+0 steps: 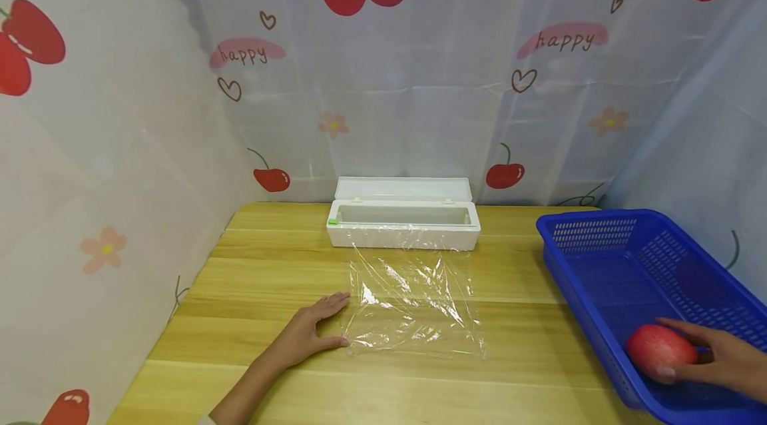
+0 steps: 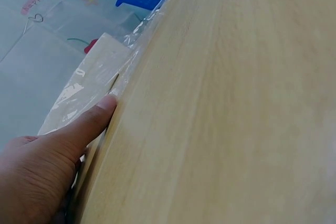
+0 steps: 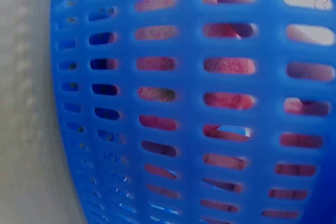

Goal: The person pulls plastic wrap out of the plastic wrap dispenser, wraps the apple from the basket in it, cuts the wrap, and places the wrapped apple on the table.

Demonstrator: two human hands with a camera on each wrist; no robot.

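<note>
One wood-grain counter [image 1: 527,338] carried everything, and a blue plastic basket [image 1: 605,278] took up its right side, its near right part cut off in the head view. At the far middle stood a white cling-film dispenser [image 1: 403,206], lid up; no roll could be made out in its trough. A sheet of clear cling film [image 1: 413,305] lay spread in front of it, too transparent to tell whether the two were joined. That sheet seemed best left flat, with only a light touch at its edge. Just beside its left edge lay the left hand [image 1: 308,332], fingers straight, thumb spread, gripping nothing; whether it pressed on the film was unclear. The right hand [image 1: 716,353] had its fingers curled around a red apple [image 1: 653,353] inside the basket, near the left wall. Its wrist view gave mostly blue lattice with pinkish patches through the slots, so whether the apple touched the bottom was hidden. A good lift probably called for fingers wrapped well round that smooth, rounded skin, and for height enough to clear the rim
</note>
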